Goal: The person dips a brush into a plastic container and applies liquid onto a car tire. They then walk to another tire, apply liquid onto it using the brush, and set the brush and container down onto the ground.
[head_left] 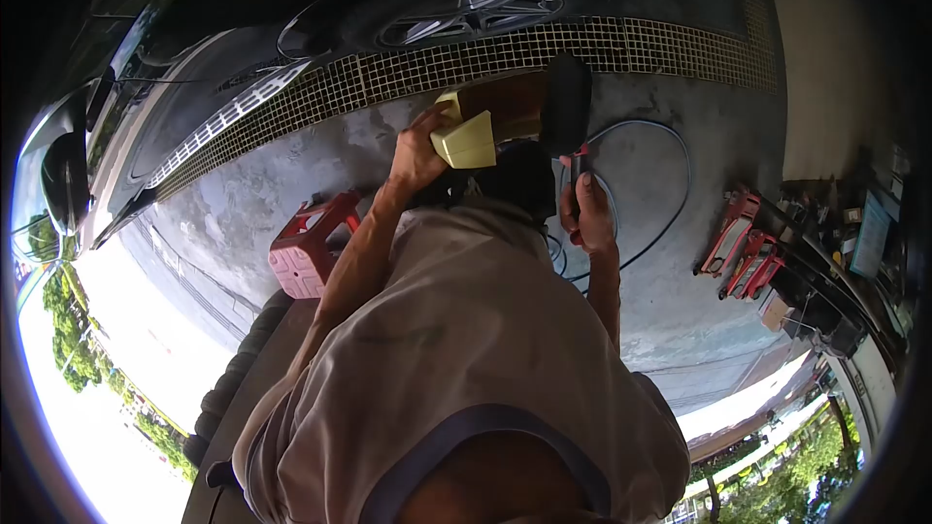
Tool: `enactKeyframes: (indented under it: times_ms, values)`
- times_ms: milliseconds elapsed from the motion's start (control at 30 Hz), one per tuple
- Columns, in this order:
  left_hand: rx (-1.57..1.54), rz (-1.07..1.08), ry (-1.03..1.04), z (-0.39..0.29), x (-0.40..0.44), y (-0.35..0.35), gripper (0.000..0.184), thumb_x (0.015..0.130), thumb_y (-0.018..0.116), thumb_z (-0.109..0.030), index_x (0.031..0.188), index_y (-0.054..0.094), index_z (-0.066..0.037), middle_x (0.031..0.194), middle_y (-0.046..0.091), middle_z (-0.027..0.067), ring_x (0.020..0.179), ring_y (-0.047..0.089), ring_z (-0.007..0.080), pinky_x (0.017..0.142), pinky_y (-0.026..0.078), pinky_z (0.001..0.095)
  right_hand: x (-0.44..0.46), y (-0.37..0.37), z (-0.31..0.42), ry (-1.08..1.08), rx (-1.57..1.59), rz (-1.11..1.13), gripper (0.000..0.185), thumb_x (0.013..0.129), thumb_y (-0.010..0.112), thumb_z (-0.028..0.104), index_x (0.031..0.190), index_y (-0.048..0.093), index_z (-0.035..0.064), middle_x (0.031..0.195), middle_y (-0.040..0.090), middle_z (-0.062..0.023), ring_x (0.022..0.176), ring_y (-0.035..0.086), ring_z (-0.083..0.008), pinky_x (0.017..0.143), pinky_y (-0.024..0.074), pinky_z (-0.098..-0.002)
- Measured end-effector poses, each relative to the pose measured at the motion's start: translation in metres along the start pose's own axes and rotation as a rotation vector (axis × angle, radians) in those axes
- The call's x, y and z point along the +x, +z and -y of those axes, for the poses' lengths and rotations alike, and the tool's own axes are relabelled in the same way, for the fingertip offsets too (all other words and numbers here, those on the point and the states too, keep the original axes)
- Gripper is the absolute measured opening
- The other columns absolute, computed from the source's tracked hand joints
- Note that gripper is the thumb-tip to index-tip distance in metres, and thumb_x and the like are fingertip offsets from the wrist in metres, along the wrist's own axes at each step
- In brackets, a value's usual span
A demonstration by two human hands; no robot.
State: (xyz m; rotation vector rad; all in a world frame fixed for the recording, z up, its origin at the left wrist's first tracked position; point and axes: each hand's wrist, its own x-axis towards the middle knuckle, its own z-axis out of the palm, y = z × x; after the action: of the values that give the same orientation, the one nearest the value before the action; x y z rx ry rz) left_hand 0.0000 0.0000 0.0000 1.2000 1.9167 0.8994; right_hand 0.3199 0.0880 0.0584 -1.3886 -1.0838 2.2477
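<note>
Far left: tyres [233, 369] in a row; then a red stool [301, 254] on the concrete floor [243, 189], beside the left forearm. Left hand [419, 150]: fingers bent round the left side of a yellow piece [466, 144], gripping it in front of the body. Brown surface [505, 102] adjoins on its right; cannot tell if joined. Beyond: grate [388, 81], with a wheel [471, 19] past it. Right hand [590, 213]: closed on the handle of a tool [567, 102], black head upward, just right of the brown surface. Hose [687, 165] loops on the floor; farther right, red jacks [749, 264].
</note>
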Motion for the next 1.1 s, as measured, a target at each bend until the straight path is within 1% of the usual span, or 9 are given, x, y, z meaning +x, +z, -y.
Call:
enactKeyframes:
  times_ms: [67, 100, 133, 233, 300, 467, 700, 900, 1100]
  values:
    - [-0.008, -0.044, -0.051, -0.003, -0.023, 0.003, 0.036, 0.078, 0.083, -0.014, 0.111, 0.073, -0.001, 0.142, 0.064, 0.0211, 0.127, 0.065, 0.0385, 0.105, 0.056, 0.0425, -0.004, 0.002, 0.0, 0.065, 0.05, 0.044, 0.068, 0.112, 0.039, 0.058, 0.152, 0.046, 0.0037, 0.067, 0.048, 0.0018, 0.047, 0.04, -0.0059, 0.043, 0.0332, -0.0236]
    - [-0.26, -0.018, -0.002, -0.024, -0.007, 0.098, 0.036, 0.078, 0.083, -0.013, 0.111, 0.073, -0.001, 0.142, 0.064, 0.0211, 0.127, 0.065, 0.0384, 0.105, 0.055, 0.0427, -0.046, -0.046, 0.045, 0.076, -0.128, -0.134, 0.067, 0.112, 0.039, 0.058, 0.151, 0.047, 0.0035, 0.067, 0.048, 0.0017, 0.047, 0.04, -0.0059, 0.044, 0.0334, -0.0237]
    - [-0.224, -0.073, 0.015, 0.036, 0.005, 0.041, 0.036, 0.078, 0.083, -0.012, 0.111, 0.074, -0.001, 0.142, 0.065, 0.0211, 0.127, 0.065, 0.0384, 0.105, 0.055, 0.043, 0.008, 0.018, 0.022, 0.051, -0.119, -0.079, 0.067, 0.112, 0.039, 0.058, 0.15, 0.047, 0.0032, 0.067, 0.048, 0.0017, 0.047, 0.04, -0.0059, 0.044, 0.0336, -0.0238]
    - [-0.088, -0.142, -0.104, 0.067, -0.045, -0.076, 0.039, 0.079, 0.082, -0.012, 0.115, 0.073, 0.0, 0.142, 0.065, 0.0211, 0.128, 0.066, 0.037, 0.105, 0.054, 0.0418, 0.037, 0.114, -0.015, 0.083, -0.013, 0.102, 0.064, 0.112, 0.04, 0.057, 0.144, 0.05, 0.0022, 0.066, 0.047, 0.0011, 0.047, 0.041, -0.0066, 0.044, 0.0352, -0.0246]
    - [-0.113, -0.197, -0.115, 0.09, -0.059, -0.084, 0.046, 0.082, 0.082, -0.016, 0.123, 0.071, 0.0, 0.143, 0.064, 0.0208, 0.125, 0.067, 0.035, 0.104, 0.054, 0.0392, 0.047, 0.127, -0.025, 0.078, -0.073, 0.13, 0.062, 0.112, 0.04, 0.056, 0.141, 0.051, 0.0021, 0.065, 0.047, 0.0008, 0.047, 0.041, -0.007, 0.045, 0.0359, -0.0251]
    - [-0.271, -0.311, -0.259, 0.107, -0.07, -0.037, 0.034, 0.079, 0.08, -0.007, 0.111, 0.074, 0.001, 0.142, 0.065, 0.0223, 0.128, 0.065, 0.0381, 0.105, 0.054, 0.042, 0.057, 0.092, -0.03, 0.105, -0.139, 0.164, 0.05, 0.112, 0.044, 0.051, 0.129, 0.053, 0.0054, 0.065, 0.047, 0.0003, 0.046, 0.043, -0.0089, 0.044, 0.0381, -0.026]
    - [-0.261, -0.453, -0.383, 0.158, -0.096, -0.023, 0.034, 0.079, 0.079, -0.009, 0.111, 0.075, 0.001, 0.136, 0.067, 0.0244, 0.131, 0.063, 0.0388, 0.108, 0.052, 0.0413, 0.119, 0.082, -0.051, 0.134, -0.329, 0.215, 0.038, 0.113, 0.047, 0.045, 0.121, 0.054, 0.0078, 0.069, 0.05, -0.0015, 0.049, 0.048, -0.0113, 0.046, 0.0426, -0.0288]
    - [-0.307, -0.371, -0.359, 0.292, -0.068, 0.034, 0.038, 0.075, 0.072, -0.006, 0.113, 0.074, -0.003, 0.136, 0.068, 0.0204, 0.122, 0.068, 0.0385, 0.104, 0.053, 0.043, 0.182, 0.072, -0.079, -0.22, -0.542, -0.012, 0.037, 0.109, 0.059, 0.041, 0.12, 0.047, 0.0076, 0.073, 0.052, -0.0008, 0.052, 0.051, -0.0114, 0.049, 0.0434, -0.027]
    - [-0.193, -0.2, -0.263, 0.453, -0.018, 0.064, 0.035, 0.076, 0.072, -0.004, 0.111, 0.073, -0.005, 0.138, 0.067, 0.0178, 0.119, 0.068, 0.0401, 0.104, 0.055, 0.0437, 0.333, 0.095, -0.138, -0.771, -0.788, -0.357, 0.025, 0.111, 0.054, 0.021, 0.118, 0.037, 0.0034, 0.056, 0.049, -0.0031, 0.039, 0.044, -0.0103, 0.037, 0.0353, -0.0257]
